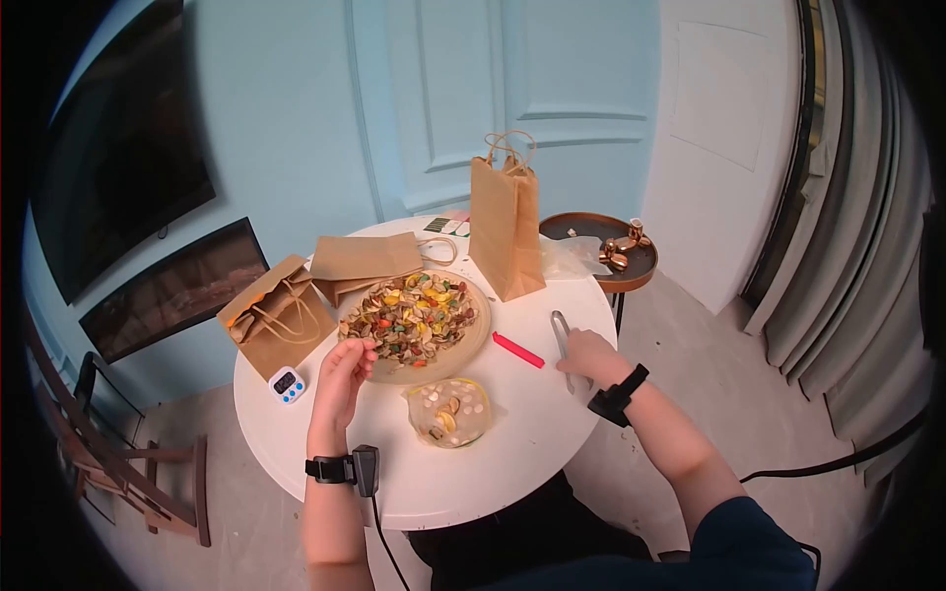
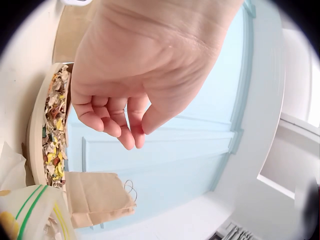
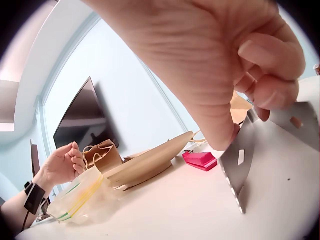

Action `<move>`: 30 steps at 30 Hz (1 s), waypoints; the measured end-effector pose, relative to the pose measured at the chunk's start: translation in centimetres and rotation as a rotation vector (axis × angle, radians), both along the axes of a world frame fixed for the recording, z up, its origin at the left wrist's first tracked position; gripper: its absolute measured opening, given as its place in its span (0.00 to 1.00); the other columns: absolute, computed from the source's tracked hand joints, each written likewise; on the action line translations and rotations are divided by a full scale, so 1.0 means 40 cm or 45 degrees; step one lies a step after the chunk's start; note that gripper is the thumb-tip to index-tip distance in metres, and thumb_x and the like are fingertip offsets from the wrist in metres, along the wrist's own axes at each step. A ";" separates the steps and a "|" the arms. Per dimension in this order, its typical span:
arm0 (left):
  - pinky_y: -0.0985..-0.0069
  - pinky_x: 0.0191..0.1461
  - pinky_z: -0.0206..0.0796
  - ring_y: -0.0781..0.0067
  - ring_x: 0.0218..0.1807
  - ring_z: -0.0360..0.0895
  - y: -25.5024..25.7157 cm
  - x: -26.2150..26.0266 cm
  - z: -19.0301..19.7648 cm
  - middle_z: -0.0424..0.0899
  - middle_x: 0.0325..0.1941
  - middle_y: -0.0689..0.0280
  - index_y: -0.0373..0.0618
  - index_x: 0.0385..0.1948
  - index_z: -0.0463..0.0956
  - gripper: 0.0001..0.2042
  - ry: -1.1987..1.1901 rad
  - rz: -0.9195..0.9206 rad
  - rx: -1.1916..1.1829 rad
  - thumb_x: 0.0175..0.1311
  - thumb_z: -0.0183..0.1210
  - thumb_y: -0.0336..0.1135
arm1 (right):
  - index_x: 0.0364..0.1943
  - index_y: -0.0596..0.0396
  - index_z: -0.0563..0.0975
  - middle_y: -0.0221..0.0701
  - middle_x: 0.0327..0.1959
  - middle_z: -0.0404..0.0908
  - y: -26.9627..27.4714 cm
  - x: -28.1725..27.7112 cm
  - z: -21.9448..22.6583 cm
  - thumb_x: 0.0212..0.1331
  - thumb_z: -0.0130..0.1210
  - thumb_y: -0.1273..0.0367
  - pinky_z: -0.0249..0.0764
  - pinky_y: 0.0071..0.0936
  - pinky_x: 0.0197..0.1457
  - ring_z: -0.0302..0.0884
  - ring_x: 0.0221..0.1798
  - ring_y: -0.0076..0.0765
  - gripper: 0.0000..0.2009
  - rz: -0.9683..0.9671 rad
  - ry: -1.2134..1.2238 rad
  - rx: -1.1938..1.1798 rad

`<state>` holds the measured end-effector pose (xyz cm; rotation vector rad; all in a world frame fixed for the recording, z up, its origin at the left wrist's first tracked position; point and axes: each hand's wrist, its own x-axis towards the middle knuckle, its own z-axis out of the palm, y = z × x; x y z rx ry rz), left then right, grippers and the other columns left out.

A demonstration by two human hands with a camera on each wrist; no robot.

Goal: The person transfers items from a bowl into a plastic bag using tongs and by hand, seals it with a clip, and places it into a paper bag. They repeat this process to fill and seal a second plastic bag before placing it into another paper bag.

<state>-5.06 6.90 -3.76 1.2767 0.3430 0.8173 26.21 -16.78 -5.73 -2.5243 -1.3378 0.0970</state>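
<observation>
Metal tongs (image 1: pixel 562 337) (image 3: pixel 240 160) are at the table's right side, and my right hand (image 1: pixel 593 357) (image 3: pixel 215 65) grips them with curled fingers and thumb. Left of them lies a pink-red clip (image 1: pixel 518 350) (image 3: pixel 200 160). My left hand (image 1: pixel 345 379) (image 2: pixel 145 65) hovers with loosely bent fingers and nothing in it, near the left edge of a round wooden tray (image 1: pixel 477 345) heaped with mixed dried pieces (image 1: pixel 419 320) (image 2: pixel 55 132). In front of the tray rests a clear zip bag (image 1: pixel 448 414) (image 2: pixel 35 212) with a few pale and yellow pieces inside.
A tall paper bag (image 1: pixel 507 231) stands behind the tray; two more paper bags (image 1: pixel 367 258) (image 1: pixel 281 325) lie to its left. A white timer (image 1: pixel 287 385) sits at the left edge. Clear plastic (image 1: pixel 572 258) lies at the back right, beside a side table (image 1: pixel 631 281) holding copper-coloured items.
</observation>
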 end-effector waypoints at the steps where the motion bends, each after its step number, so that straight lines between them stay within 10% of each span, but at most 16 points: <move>1: 0.85 0.39 0.61 0.85 0.32 0.69 0.009 0.000 -0.008 0.78 0.31 0.72 0.43 0.35 0.76 0.09 -0.002 0.003 0.002 0.69 0.50 0.36 | 0.28 0.66 0.78 0.46 0.28 0.81 -0.001 0.005 0.012 0.44 0.63 0.60 0.77 0.34 0.40 0.82 0.34 0.47 0.18 0.003 -0.002 0.002; 7: 0.86 0.33 0.62 0.84 0.28 0.69 0.025 0.009 -0.042 0.76 0.28 0.72 0.43 0.36 0.75 0.08 -0.098 0.056 -0.191 0.70 0.48 0.36 | 0.16 0.58 0.73 0.29 0.14 0.72 -0.039 0.099 0.048 0.50 0.55 0.63 0.63 0.22 0.16 0.67 0.13 0.27 0.14 -0.081 1.059 0.107; 16: 0.85 0.27 0.57 0.84 0.23 0.64 0.022 0.005 -0.082 0.74 0.24 0.72 0.42 0.34 0.75 0.08 -0.189 0.091 -0.376 0.68 0.49 0.35 | 0.45 0.56 0.71 0.29 0.39 0.73 0.125 0.058 0.044 0.62 0.53 0.63 0.67 0.15 0.35 0.67 0.31 0.18 0.13 0.627 2.632 1.074; 22: 0.85 0.26 0.54 0.84 0.22 0.62 0.001 0.018 -0.085 0.72 0.22 0.73 0.44 0.32 0.73 0.08 -0.024 0.129 -0.267 0.68 0.49 0.36 | 0.49 0.55 0.70 0.25 0.40 0.73 0.293 -0.087 0.127 0.60 0.55 0.67 0.70 0.15 0.36 0.69 0.32 0.17 0.15 0.244 2.461 1.462; 30: 0.87 0.24 0.48 0.88 0.20 0.58 -0.010 0.028 -0.081 0.70 0.19 0.76 0.45 0.30 0.74 0.09 0.127 0.243 -0.144 0.68 0.50 0.37 | 0.50 0.50 0.67 0.29 0.43 0.75 0.363 -0.001 -0.017 0.65 0.47 0.56 0.74 0.22 0.43 0.75 0.40 0.23 0.17 0.472 2.376 1.214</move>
